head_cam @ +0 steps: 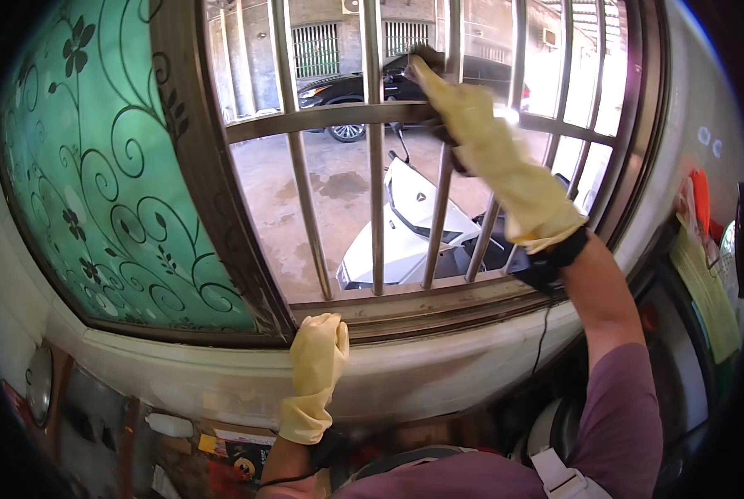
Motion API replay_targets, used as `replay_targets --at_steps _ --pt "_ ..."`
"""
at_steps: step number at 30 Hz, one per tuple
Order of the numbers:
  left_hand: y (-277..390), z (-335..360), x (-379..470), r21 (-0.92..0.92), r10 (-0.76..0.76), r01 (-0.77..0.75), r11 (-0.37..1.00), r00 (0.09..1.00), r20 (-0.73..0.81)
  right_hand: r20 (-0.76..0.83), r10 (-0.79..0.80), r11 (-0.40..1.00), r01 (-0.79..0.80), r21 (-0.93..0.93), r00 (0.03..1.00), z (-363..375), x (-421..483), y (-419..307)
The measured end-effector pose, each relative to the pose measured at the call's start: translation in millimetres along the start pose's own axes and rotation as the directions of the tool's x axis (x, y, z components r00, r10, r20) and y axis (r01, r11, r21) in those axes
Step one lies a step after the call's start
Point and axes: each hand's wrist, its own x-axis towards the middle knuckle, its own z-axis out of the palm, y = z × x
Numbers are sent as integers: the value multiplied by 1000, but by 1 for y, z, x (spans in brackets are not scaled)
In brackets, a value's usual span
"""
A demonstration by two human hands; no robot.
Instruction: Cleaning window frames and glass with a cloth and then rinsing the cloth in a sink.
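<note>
My right hand point(472, 112), in a cream rubber glove, is raised to the metal window bars point(377, 206). It holds a dark cloth point(440, 131) against the horizontal crossbar point(347, 115); motion blurs the hand, and the glove covers part of the cloth. Lower down, my left hand point(321, 349) wears a matching glove. Its fingers curl over the bottom of the window frame point(422, 318), beside the lower corner of the sliding sash point(222, 187). That sash carries green glass point(97, 156) with a dark scroll and flower pattern.
Beyond the bars stand a white scooter point(403, 231) and a black car point(347, 87). Below the tiled sill point(409, 380) lie a white bottle point(169, 425), boxes and a pot lid point(39, 383). A yellow-green cloth point(706, 287) hangs at right. A black cord point(542, 337) dangles beneath my right wrist.
</note>
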Motion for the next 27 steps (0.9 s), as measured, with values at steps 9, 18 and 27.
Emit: replay_targets --at_steps 9,18,27 --pt "0 -3 4 -59 19 -16 998 998 56 -28 -208 963 200 -183 978 29 14 -30" --pt "5 -4 7 -31 -27 30 999 997 75 180 801 570 -819 60 571 -22 -119 137" --pt "4 0 5 -6 -36 36 999 999 -7 -257 -17 974 74 213 966 61 6 -23"
